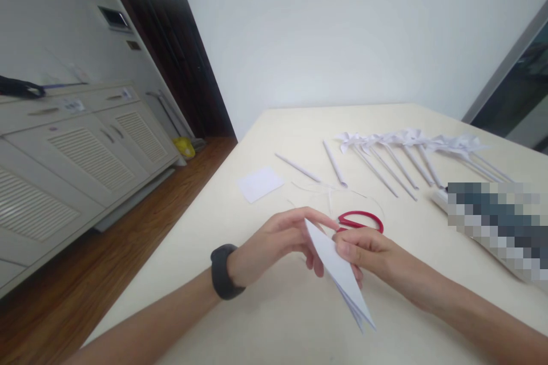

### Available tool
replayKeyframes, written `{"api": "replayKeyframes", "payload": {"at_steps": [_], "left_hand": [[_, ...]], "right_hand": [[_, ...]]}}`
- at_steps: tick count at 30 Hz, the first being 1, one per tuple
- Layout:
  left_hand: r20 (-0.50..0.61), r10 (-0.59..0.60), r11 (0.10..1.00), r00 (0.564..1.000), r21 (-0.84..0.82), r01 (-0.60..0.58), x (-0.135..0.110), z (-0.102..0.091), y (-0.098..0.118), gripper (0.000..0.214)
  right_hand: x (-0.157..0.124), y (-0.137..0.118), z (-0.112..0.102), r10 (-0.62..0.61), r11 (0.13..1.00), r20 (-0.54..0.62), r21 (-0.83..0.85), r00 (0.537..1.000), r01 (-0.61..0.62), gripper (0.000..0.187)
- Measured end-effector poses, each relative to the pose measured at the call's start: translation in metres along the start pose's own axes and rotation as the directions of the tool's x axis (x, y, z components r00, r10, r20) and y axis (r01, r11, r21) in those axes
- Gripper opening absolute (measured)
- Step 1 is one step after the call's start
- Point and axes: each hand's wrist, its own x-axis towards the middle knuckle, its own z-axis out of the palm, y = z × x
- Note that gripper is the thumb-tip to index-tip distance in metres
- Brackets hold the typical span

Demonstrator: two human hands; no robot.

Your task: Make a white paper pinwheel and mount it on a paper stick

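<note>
A white paper (pixel 333 259), folded into a long triangle, is held above the table, its lower layers slightly apart at the bottom point. My right hand (pixel 367 246) pinches it near its right edge, thumb on the front and other fingers partly behind. My left hand (pixel 291 234), with a dark band on the wrist, is at the paper's upper left. Its index finger reaches across towards my right hand, and its other fingers are apart and loosely bent. The paper hides part of them. Just behind my hands lie red-handled scissors (pixel 362 219), their blades mostly hidden.
White paper pinwheels (pixel 411 138) on rolled paper sticks lie in a row at the back right. Two loose paper sticks (pixel 297 167), thin white strips (pixel 329 189) and a square paper sheet (pixel 260 183) are left of them. A long pixelated object (pixel 496 234) sits at the right.
</note>
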Motion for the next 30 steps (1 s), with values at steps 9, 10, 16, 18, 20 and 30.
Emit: {"api": "replayKeyframes", "payload": {"at_steps": [9,10,16,18,20,30], "left_hand": [[-0.042,0.119,0.991,0.992,0.073,-0.116,0.0,0.007,-0.002,0.008],[-0.063,0.125,0.988,0.99,0.1,-0.119,0.0,0.006,-0.002,0.008],[-0.11,0.084,0.976,0.99,0.211,-0.06,0.003,0.0,-0.001,0.013],[-0.11,0.042,0.974,0.993,0.226,-0.016,0.003,0.0,-0.003,0.016],[-0.119,0.028,0.97,0.992,0.241,0.002,0.003,0.0,-0.003,0.015],[-0.152,0.073,0.974,0.986,0.222,-0.038,0.002,0.003,0.001,0.047]], "right_hand": [[0.0,0.001,0.008,0.044,0.995,0.124,-0.099,0.991,-0.032,0.041],[0.001,0.0,0.007,0.045,0.989,0.101,-0.147,0.994,-0.03,0.041],[0.001,-0.007,-0.009,-0.058,0.962,-0.118,-0.27,0.991,0.024,0.042],[0.001,-0.008,-0.011,-0.041,0.97,-0.084,-0.242,0.996,0.019,0.037],[0.0,-0.009,-0.009,-0.008,0.981,-0.045,-0.192,0.999,-0.001,0.029],[0.003,0.0,-0.009,0.023,0.977,-0.121,-0.206,0.992,-0.048,0.019]]}}
